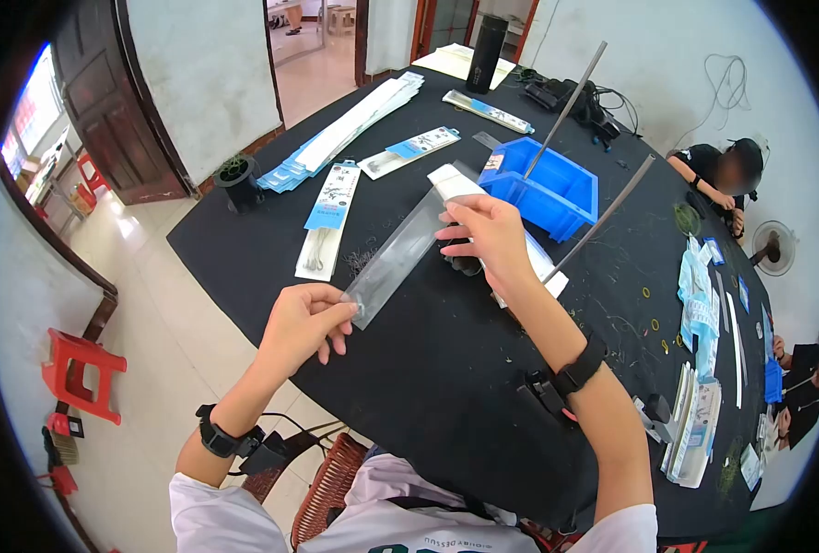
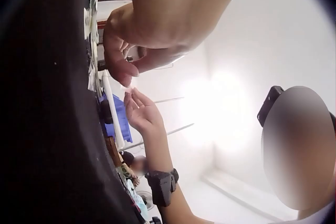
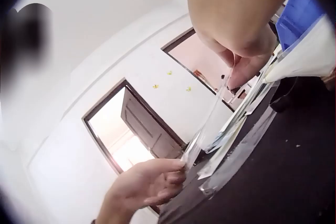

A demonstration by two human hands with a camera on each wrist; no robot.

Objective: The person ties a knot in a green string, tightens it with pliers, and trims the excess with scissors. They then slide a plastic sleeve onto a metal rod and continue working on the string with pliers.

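Note:
A long clear plastic sleeve (image 1: 400, 256) stretches slantwise between both hands, over the black-covered table. My left hand (image 1: 301, 330) pinches its near end between thumb and fingers. At the far end, my right hand (image 1: 491, 238) grips the sleeve with thumb and fingertips. The right wrist view shows the sleeve (image 3: 209, 121) pulled out straight from one hand to the other. Left of it lies a white card pack (image 1: 328, 221) with a blue label and metal hooks at its lower end. A small heap of fine dark pieces (image 1: 362, 260) lies beside the sleeve.
A blue bin (image 1: 571, 207) stands past my right hand, with two metal rods rising beside it. Farther off are a stack of white-and-blue packs (image 1: 345, 129) and a black bottle (image 1: 488, 53). A white card tray (image 1: 695, 433) is at right. Two people sit along the right side.

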